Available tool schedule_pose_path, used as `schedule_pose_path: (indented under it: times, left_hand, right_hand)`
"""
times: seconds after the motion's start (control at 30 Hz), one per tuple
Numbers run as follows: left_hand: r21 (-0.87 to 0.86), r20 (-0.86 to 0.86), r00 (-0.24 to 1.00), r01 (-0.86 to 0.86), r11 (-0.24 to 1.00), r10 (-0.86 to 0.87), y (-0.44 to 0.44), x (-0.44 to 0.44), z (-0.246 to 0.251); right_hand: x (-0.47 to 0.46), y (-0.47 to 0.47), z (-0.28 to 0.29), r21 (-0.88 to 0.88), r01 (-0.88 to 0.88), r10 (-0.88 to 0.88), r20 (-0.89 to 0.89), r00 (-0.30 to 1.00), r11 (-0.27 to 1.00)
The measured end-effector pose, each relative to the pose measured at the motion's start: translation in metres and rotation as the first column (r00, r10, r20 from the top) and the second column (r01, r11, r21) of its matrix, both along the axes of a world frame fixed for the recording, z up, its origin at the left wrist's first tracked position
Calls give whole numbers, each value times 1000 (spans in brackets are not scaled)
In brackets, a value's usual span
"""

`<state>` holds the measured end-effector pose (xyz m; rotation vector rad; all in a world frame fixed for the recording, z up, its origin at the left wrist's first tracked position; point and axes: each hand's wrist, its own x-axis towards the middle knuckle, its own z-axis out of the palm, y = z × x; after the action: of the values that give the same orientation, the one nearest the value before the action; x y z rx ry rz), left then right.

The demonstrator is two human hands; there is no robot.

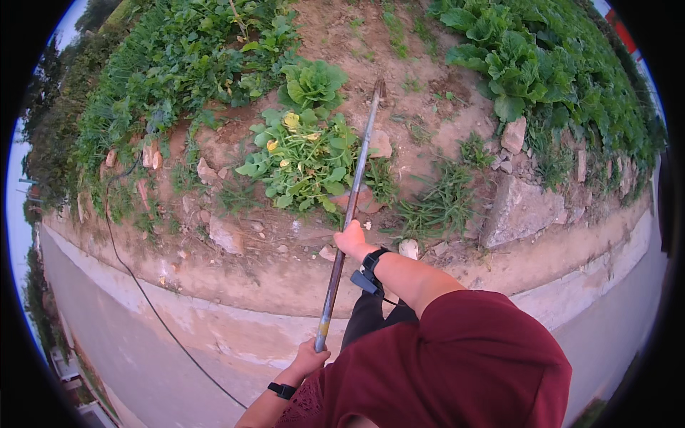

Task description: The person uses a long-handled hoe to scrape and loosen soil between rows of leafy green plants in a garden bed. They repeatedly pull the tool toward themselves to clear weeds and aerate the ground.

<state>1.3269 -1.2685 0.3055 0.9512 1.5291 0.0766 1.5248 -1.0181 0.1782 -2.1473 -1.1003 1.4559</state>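
Note:
A long metal-looking pole slants away from me, its brownish far end resting on or just over the bare soil. What kind of head it carries is too small to tell. My right hand grips the shaft around its middle. Lower down, my left hand is closed around the near end, below a yellowish worn patch. Just left of the shaft lies a heap of leafy greens with some yellowed leaves. A leafy cabbage-like plant grows behind it.
Dense green crops stand at left, and broad-leaved plants at right. A large stone block sits by the bed's edge, near grass clumps. A black hose or cable crosses the concrete curb onto the pavement.

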Motion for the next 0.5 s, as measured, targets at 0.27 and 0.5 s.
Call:
schedule_pose_path:
  times: [0.27, 0.5]
  left_hand:
    - [-66, 26, 993, -116, 991, 117, -25, -25, -1]
    - [-100, 36, 999, -7, 995, 10, 3, -9, 11]
  right_hand:
    - [0, -15, 36, 31, -15, 17, -84, 996, 999]
    - [30, 1, 38, -44, 32, -39, -174, 984, 999]
